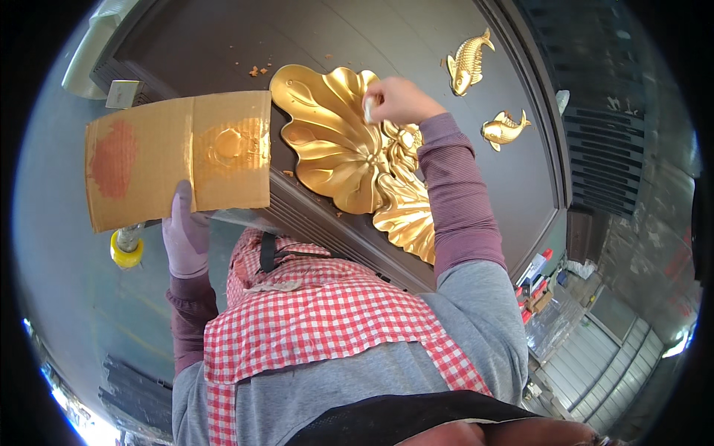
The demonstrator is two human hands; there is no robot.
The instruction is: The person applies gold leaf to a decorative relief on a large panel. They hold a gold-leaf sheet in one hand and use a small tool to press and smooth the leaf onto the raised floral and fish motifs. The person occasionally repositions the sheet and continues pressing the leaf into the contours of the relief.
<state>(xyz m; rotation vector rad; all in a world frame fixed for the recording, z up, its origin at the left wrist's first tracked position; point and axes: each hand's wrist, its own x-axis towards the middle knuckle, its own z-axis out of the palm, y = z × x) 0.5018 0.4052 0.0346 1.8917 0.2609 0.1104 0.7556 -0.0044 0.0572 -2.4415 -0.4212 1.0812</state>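
Observation:
My left hand (186,236), in a pale purple glove, grips the lower edge of a piece of cardboard (160,163), thumb on its face. On the cardboard are a reddish-brown smear (115,158) and a wet, shiny gold paint patch (230,146). My right hand (405,102), bare, is closed on a small white wad (369,108) whose material I cannot make out. It presses at the upper right edge of a large gold relief leaf (331,141). A gold flower (405,140) and a second ribbed gold leaf (409,219) lie partly hidden behind my right forearm.
The reliefs sit on a dark brown panel (401,41) with a raised, grooved border. Two gold fish (467,65) are at its right. Flakes (256,71) are scattered around the large leaf. A yellow-ended roll (128,253) is below the cardboard. Boxes and tools (537,286) lie at the right.

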